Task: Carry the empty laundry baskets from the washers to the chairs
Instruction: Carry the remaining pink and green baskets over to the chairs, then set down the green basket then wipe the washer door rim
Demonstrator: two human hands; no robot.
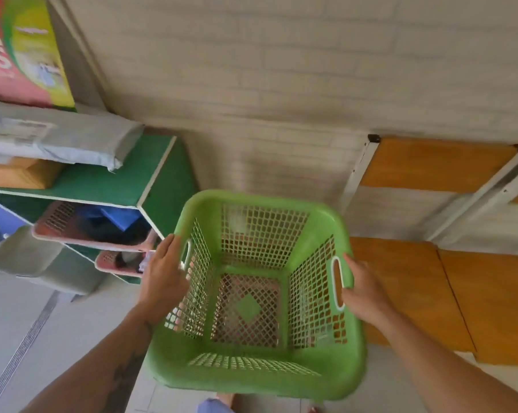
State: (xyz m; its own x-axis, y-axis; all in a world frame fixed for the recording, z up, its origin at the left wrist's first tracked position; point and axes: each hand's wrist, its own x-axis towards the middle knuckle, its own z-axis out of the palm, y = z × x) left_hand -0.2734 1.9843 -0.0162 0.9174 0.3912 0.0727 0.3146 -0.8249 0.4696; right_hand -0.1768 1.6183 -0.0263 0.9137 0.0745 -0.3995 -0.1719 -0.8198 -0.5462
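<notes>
The forearms reach forward from the bottom corners, and between the hands hangs a green basket [256,293], held off the floor. The left hand [163,274] is closed on the basket's left rim at the handle slot, fingers over the outside and thumb along the edge. The right hand [363,289] grips the right rim beside the white-edged handle slot, fingers curled under it. The basket is empty; its mesh floor shows a solid green diamond in the middle. Its mouth opens up toward the camera, tipped slightly so the near wall sits lowest in view. The basket is roughly square, its handled sides left and right, so the line between the handles runs hand to hand, across the view.

Left of the left hand stands a green shelf [159,171], with two pink baskets [94,228] in its compartments, both holding dark items. On top of the shelf lie grey bundles [58,138] and a colourful box [25,52].

Right of and beyond the right hand are wooden chairs [448,296] with white frames, against a pale brick wall [281,70].
</notes>
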